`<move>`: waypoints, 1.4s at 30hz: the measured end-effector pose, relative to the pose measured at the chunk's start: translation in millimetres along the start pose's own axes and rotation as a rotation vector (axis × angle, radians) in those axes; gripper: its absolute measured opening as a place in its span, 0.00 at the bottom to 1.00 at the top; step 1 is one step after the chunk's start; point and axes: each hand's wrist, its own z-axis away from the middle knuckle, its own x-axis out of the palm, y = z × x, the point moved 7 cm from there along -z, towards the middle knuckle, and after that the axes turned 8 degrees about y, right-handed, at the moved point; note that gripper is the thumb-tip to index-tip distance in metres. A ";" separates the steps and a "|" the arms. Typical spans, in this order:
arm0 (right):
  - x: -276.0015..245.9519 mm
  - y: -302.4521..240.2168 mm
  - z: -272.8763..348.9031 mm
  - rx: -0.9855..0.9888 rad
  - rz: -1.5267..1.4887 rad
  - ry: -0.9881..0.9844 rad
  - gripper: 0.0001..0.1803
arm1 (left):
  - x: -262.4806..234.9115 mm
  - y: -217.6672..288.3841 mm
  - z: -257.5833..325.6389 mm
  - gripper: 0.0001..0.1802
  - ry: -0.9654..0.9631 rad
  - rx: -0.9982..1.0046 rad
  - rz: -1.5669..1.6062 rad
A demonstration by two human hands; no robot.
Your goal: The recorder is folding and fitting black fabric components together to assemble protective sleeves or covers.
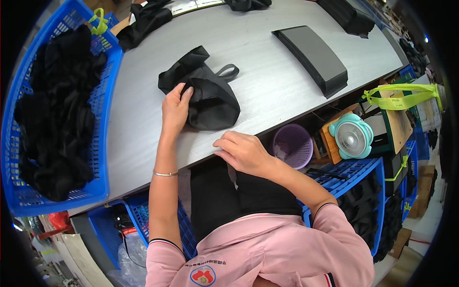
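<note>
Black fabric pouch (217, 105) lies on grey worktable (260, 81), edge pinched by your left hand (175, 109); your right hand (244, 152) hovers nearby, half-curled, grip not determinable.

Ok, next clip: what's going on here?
A person at a grey worktable has a black fabric piece in front of them. The left hand has a grip on its near-left part, while the right hand is loosely curled by the table's near edge, apart from the fabric and apparently empty. A blue basket heaped with black material stands to the left, and a black piece with a grey top lies farther right on the table.
</note>
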 end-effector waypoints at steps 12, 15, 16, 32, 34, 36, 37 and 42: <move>47.7 12.4 -61.0 -0.297 0.711 0.232 0.25 | 6.4 -14.3 -34.9 0.14 -0.176 -0.217 0.004; 53.1 19.2 -59.8 -0.347 0.706 0.112 0.19 | 4.9 -1.8 -31.4 0.14 -0.139 -0.110 -0.200; 45.5 15.0 -57.9 -0.358 0.702 0.107 0.19 | 2.3 3.6 -29.0 0.14 -0.120 -0.088 -0.249; 40.9 -4.2 -44.5 -0.761 0.639 0.184 0.07 | 6.5 14.1 -26.8 0.16 -0.168 -0.034 -0.298; 40.1 -2.4 -36.2 -0.774 0.641 0.171 0.05 | 5.9 15.5 -26.9 0.16 -0.181 -0.037 -0.319; 39.0 2.4 -30.0 -0.760 0.706 0.148 0.07 | 5.6 18.9 -24.6 0.16 -0.170 -0.060 -0.328; 38.4 3.1 -31.3 -0.757 0.710 0.150 0.07 | 4.0 20.1 -23.4 0.15 -0.156 -0.084 -0.341; 44.3 -5.0 -33.9 -0.315 0.328 0.093 0.04 | 9.9 17.1 -22.3 0.15 -0.152 -0.045 -0.342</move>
